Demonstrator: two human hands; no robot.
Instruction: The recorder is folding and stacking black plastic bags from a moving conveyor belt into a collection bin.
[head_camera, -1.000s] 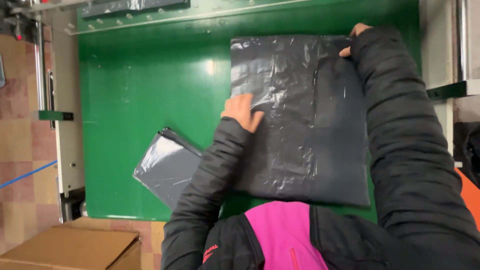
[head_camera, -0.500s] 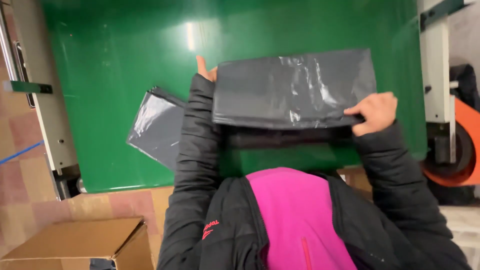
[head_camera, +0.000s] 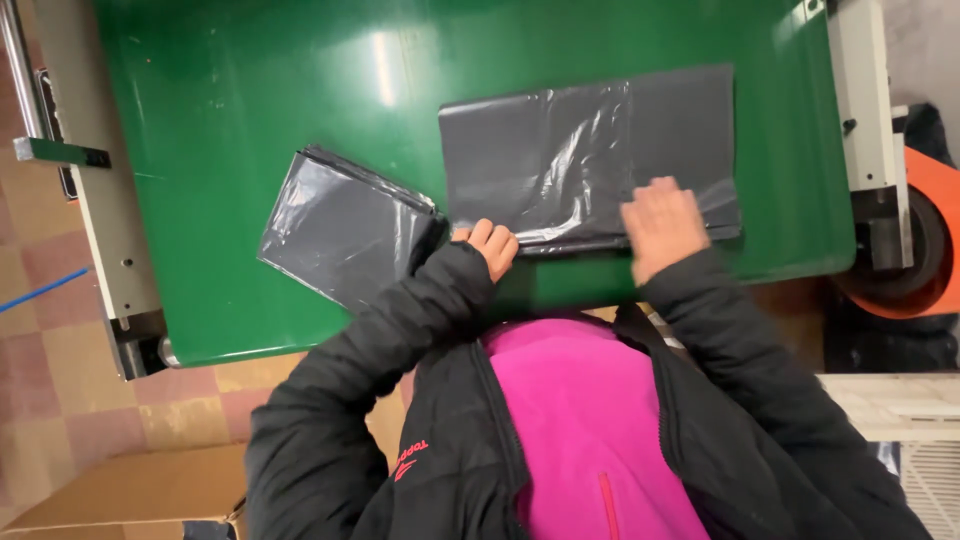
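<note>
Grey bag (head_camera: 585, 160) on green table (head_camera: 250, 110)

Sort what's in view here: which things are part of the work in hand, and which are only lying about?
In hand:
- folded grey plastic bag, flat on the green table
- left hand at its near left corner
- right hand pressing its near edge

Lying about:
- stack of folded grey bags, left of it
- cardboard box on the floor
- orange roll at right
</note>
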